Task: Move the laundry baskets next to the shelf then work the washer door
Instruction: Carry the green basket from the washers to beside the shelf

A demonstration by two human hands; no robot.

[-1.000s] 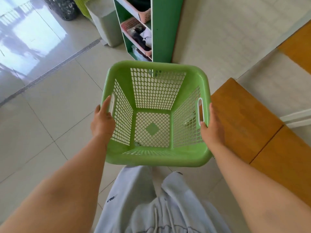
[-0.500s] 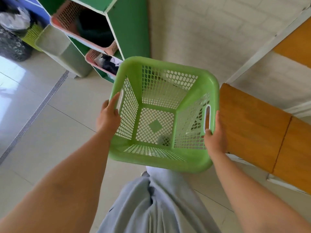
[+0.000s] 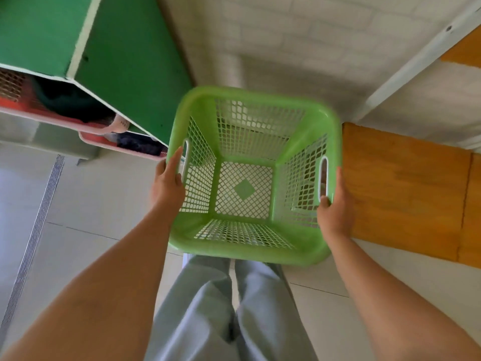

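Note:
An empty light-green mesh laundry basket (image 3: 250, 254) is held in front of me above the floor. My left hand (image 3: 168, 186) grips its left handle slot and my right hand (image 3: 334, 207) grips the right one. The green shelf (image 3: 130, 63) stands just left of the basket, its side panel close to the basket's far left corner. No washer is in view.
Pink baskets (image 3: 104, 130) with dark clothes sit in the shelf's compartments. A wooden panel (image 3: 406, 188) lies low at the right, touching my right hand's side. A white brick wall (image 3: 286, 35) is straight ahead. A floor drain strip (image 3: 39, 220) runs along the tiles at left.
I have walked closer to the shelf and wall with the basket held in both hands; the shelf now fills the upper left and the basket sits right beside it.

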